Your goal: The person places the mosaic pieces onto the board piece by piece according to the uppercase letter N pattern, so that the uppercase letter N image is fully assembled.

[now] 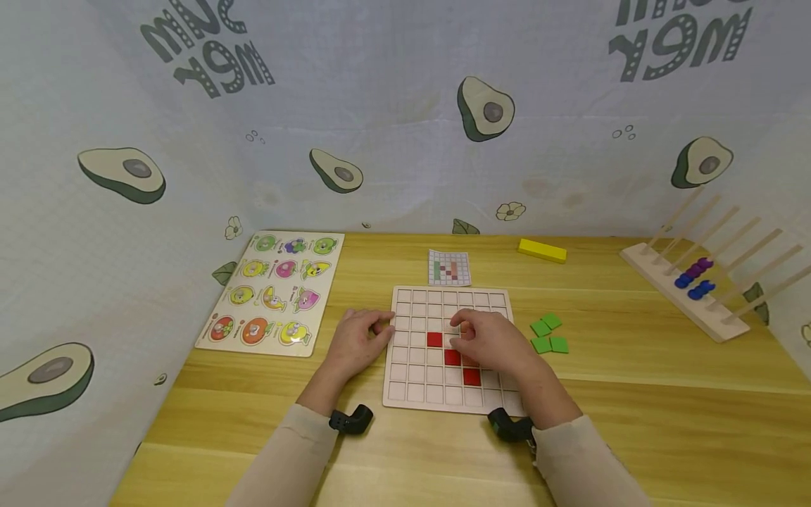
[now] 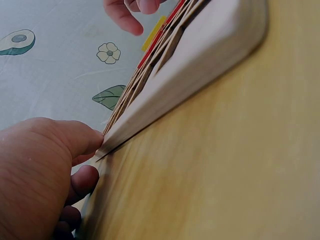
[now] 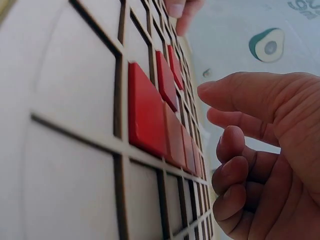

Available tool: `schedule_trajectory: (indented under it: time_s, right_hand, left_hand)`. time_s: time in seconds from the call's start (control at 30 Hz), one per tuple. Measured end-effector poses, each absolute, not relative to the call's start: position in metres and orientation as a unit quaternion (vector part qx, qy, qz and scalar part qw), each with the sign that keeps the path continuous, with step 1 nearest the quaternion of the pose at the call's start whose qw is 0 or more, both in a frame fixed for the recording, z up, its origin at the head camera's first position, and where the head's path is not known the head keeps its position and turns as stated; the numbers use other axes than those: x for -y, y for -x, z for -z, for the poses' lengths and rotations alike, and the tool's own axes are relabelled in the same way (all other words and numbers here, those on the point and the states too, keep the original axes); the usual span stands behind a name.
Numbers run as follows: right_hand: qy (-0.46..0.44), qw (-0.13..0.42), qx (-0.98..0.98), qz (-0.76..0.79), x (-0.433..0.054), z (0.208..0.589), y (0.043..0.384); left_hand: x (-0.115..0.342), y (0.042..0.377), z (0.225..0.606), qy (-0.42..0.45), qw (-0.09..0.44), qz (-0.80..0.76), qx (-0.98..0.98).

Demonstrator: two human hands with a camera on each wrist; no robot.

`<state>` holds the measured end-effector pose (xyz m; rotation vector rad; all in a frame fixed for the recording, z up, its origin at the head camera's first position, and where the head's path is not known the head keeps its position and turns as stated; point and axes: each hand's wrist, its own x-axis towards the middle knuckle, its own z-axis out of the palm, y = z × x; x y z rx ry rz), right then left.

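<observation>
A pale wooden grid board (image 1: 405, 384) lies on the table with three red square tiles (image 1: 472, 377) set in a diagonal. A column of orange-brown tiles (image 3: 173, 134) runs on from the nearest red one, mostly hidden under the right hand in the head view. My left hand (image 1: 357, 340) is at the board's left edge, its fingertips (image 2: 95, 141) touching the rim. Over the tiles hovers my right hand (image 1: 497, 343), thumb and forefinger apart with nothing between them, the other fingers loosely curled. To the right lie several green tiles (image 1: 550, 334).
Behind the board is a small printed pattern card (image 1: 449, 268). A yellow block (image 1: 542, 251) lies at the back. A fruit picture board (image 1: 269, 294) is at left, and a peg rack (image 1: 684, 292) with purple and blue beads stands at right. Patterned cloth (image 1: 405, 120) hangs behind.
</observation>
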<state>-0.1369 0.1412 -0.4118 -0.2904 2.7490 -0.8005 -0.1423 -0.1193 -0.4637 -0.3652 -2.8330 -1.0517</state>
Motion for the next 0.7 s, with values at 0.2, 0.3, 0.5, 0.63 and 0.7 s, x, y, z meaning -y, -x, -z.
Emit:
schedule_trajectory:
  time_s: [0.2,0.3,0.5,0.63,0.7]
  right_hand:
    - [0.093,0.119,-0.945,0.291,-0.160,0.409,0.134]
    - [0.079,0.128,-0.940,0.305,-0.171,0.406,0.131]
    - [0.051,0.146,-0.937,0.314,-0.194,0.401,0.125]
    - [0.049,0.148,-0.940,0.304,-0.211,0.403,0.123]
    - [0.051,0.147,-0.940,0.302,-0.219,0.404,0.121]
  left_hand:
    - [0.119,0.143,0.465,0.118,0.047,0.343,0.931]
    - [0.119,0.143,0.465,0.117,0.046,0.345,0.930]
    - [0.118,0.143,0.464,0.116,0.049,0.344,0.931]
    - [0.119,0.143,0.465,0.115,0.050,0.346,0.930]
    - [0.119,0.143,0.465,0.113,0.048,0.344,0.931]
